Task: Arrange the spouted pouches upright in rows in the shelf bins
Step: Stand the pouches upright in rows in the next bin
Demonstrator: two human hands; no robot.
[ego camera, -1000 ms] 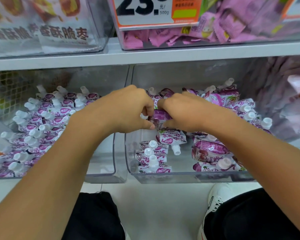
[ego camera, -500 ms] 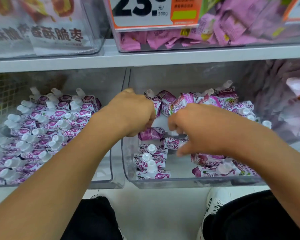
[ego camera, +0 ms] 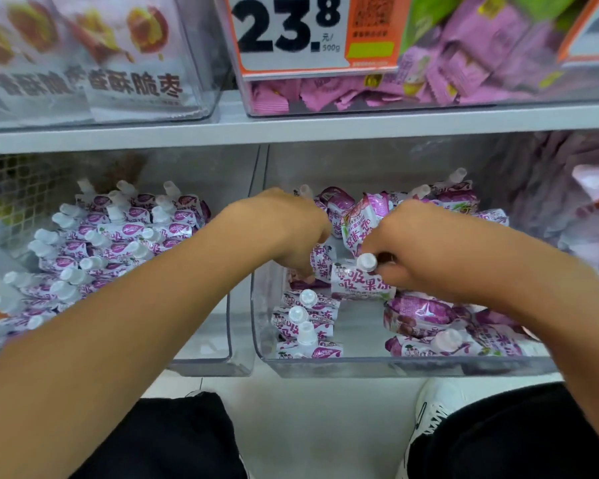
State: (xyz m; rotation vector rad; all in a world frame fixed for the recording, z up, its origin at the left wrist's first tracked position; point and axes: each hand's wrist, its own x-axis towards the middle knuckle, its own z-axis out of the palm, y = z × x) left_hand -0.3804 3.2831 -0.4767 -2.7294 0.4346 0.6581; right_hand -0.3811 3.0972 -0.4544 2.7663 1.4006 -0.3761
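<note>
1. Your right hand is curled round the neck of a white-and-purple spouted pouch. Its white cap pokes up beside your fingers, and the printed face is toward you.
2. That pouch stands roughly upright near the middle of the clear plastic right bin, just behind the short row at the bin's front-left corner.
3. Your left hand reaches into the same bin with fingers bent down onto a second white-and-purple pouch, just left of the first. Whether it grips or only presses it, I cannot tell.
4. Front-left row: three capped pouches, one behind another, spouts up.
5. Along the right bin's front-right corner and rear wall, loose purple pouches lie tumbled on their sides.
6. The clear plastic left bin holds capped pouches in leaning rows, filling its rear and left side.
7. Above the shelf edge sits an orange-bordered price card reading 23.8.
</note>
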